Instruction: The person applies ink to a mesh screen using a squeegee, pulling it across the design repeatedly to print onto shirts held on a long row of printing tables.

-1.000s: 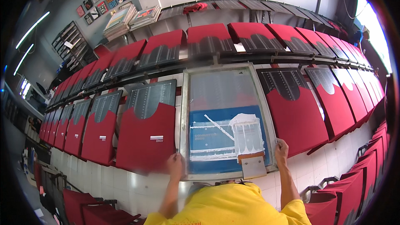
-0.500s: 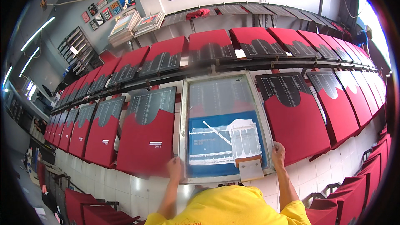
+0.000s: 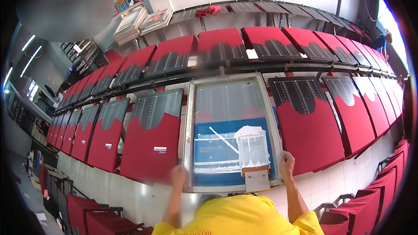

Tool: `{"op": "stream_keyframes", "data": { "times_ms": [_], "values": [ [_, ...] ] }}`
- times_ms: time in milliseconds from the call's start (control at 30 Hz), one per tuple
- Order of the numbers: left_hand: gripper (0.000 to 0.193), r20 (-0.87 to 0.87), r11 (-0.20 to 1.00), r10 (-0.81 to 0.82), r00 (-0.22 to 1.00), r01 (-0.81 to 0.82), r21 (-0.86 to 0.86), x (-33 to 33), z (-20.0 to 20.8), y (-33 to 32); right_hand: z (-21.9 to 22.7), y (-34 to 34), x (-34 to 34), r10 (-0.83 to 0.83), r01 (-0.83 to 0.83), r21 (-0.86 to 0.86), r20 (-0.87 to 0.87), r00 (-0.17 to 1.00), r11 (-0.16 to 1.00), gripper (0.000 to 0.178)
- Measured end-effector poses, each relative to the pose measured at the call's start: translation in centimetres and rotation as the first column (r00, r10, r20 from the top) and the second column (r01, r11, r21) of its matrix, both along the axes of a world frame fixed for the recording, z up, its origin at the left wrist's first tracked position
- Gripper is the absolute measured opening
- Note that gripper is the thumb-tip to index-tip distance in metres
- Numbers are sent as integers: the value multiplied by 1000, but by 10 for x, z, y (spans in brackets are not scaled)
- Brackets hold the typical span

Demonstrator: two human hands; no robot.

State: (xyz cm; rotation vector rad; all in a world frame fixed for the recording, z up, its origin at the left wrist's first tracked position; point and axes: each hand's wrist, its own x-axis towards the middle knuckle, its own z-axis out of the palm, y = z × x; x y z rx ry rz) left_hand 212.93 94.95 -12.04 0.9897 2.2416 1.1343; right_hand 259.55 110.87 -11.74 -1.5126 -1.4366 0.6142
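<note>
Directly ahead of the person, a metal-framed printing screen lies flat on a long table, its long axis running away from the body. The left hand and right hand each grip a near corner, forearms reaching straight forward. A squeegee rests inside, nearer the right hand.

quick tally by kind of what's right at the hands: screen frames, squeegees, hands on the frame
screen frame: 1
squeegee, lying inside the frame: 1
hands on the frame: 2 (left hand at the near left corner, right hand on the right edge)
total: 4
</note>
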Motion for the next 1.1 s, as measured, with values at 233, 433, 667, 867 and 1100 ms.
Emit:
{"op": "stream_keyframes", "data": {
  "times_ms": [233,433,667,867,1100],
  "values": [
    [25,-176,996,-82,981,75,-43,-7,-3,4,20,-10,-11,-6,0,47,135,991,999,27],
    [24,-211,996,-88,973,88,-11,-6,14,4,61,-32,-14,75,-103,48,404,912,994,36],
    [23,204,953,-291,935,265,146,58,65,-37,121,-103,-28,625,-704,-206,664,409,680,48],
    [30,712,582,-634,302,792,183,142,39,-50,126,-79,-46,605,-665,-303,746,280,682,48],
    [45,867,556,-472,160,817,152,192,-6,-27,121,-61,-59,455,-638,-77,767,454,766,46]
  ]
}}
